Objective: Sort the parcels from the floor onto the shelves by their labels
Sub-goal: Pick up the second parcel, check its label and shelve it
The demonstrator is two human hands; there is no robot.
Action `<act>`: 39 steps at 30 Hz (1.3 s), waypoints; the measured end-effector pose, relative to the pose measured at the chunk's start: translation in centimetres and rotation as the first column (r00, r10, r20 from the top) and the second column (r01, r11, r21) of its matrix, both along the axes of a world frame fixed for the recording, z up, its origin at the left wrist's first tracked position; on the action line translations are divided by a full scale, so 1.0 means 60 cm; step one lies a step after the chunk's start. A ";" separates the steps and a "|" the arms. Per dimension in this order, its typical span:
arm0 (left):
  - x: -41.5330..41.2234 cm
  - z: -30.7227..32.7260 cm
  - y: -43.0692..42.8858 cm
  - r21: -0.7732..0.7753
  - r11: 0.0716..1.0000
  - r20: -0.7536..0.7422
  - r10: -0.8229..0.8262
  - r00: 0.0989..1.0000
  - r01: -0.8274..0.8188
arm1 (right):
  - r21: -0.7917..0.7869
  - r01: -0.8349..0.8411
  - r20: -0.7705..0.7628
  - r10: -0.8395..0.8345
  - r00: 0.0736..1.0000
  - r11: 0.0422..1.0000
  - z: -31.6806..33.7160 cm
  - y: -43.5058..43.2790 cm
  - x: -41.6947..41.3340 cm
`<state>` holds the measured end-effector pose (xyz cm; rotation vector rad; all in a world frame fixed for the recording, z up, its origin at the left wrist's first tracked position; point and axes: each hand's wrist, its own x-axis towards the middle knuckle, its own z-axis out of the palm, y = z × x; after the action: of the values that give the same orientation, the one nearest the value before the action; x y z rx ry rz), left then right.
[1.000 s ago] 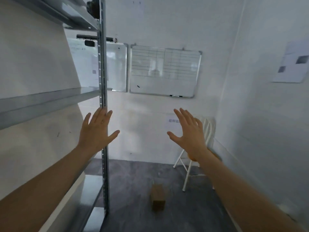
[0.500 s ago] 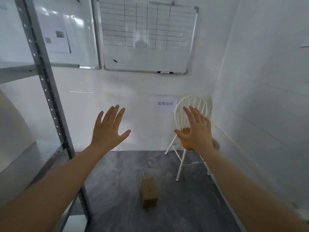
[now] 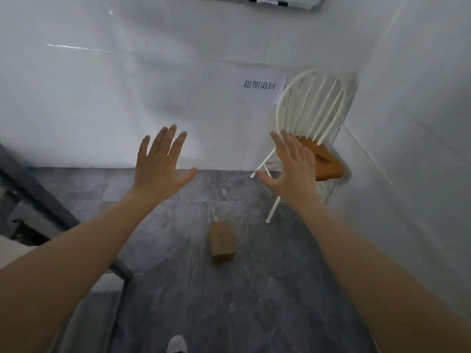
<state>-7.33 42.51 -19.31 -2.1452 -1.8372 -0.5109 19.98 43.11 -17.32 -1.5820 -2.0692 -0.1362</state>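
Observation:
A small brown cardboard parcel (image 3: 221, 244) lies on the grey floor in the middle of the view. My left hand (image 3: 160, 164) and my right hand (image 3: 293, 169) are stretched out in front of me, palms forward and fingers spread, both empty. They hover well above and beyond the parcel, one on each side of it. A dark metal post of the shelf unit (image 3: 46, 205) slants across the lower left; its shelves are mostly out of view.
A white folding chair (image 3: 318, 103) with an orange seat stands in the right corner, close to my right hand. A paper sign (image 3: 260, 85) is stuck on the white back wall. A whiteboard's lower edge (image 3: 267, 1) shows at the top. My shoe tip (image 3: 177, 345) is at the bottom.
My view has tilted down and turned right: the shelf and whiteboards slid up and out of view, and the parcel and floor fill more of it. Both hands stay spread and empty.

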 end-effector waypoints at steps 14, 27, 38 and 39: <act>-0.062 -0.413 0.199 -0.301 0.943 0.063 -0.127 0.990 0.140 | -0.318 0.060 -0.061 -0.084 0.995 0.946 -0.416 0.180 -0.103; 0.022 -1.048 0.268 -0.556 0.831 0.238 0.150 0.960 0.008 | -0.612 0.073 -0.045 -0.127 0.991 0.788 -1.068 0.259 -0.041; 0.166 -1.371 0.381 -0.672 0.710 0.725 0.689 -0.012 0.210 | -0.799 -0.215 -0.554 -0.549 0.625 0.562 -1.394 0.368 -0.038; 0.166 -1.374 0.376 -0.659 0.724 0.732 0.680 -0.046 0.206 | -0.787 -0.229 -0.577 -0.553 0.601 0.573 -1.396 0.365 -0.042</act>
<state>2.66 65.10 -101.73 -1.3155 -3.5669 -2.0738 17.44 65.00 -101.06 -1.8160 -1.1842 1.4348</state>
